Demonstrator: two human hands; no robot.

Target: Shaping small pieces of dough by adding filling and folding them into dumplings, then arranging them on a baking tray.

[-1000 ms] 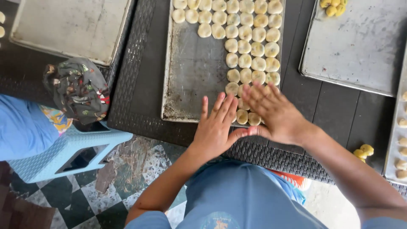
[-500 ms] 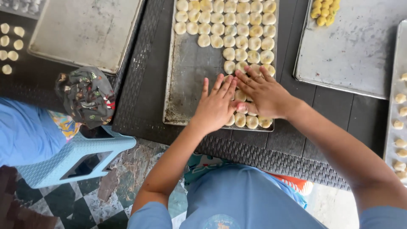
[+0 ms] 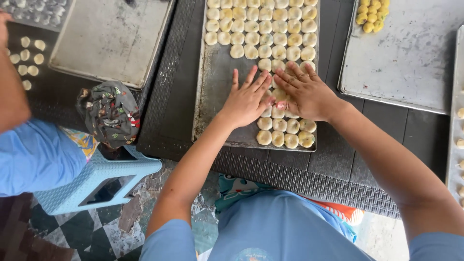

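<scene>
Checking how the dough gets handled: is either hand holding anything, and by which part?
Nothing is held. The left hand and right hand lie flat, fingers spread, on the dough rounds in the baking tray.

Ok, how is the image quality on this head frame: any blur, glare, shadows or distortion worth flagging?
Head view: soft, even daylight with no hard shadows; the left hand and right hand on the dough pieces look sharp, without motion blur; the metal tray shows only dull sheen, no blown glare; the wide lens bends the table edge and stretches the forearms toward the frame bottom.
</scene>
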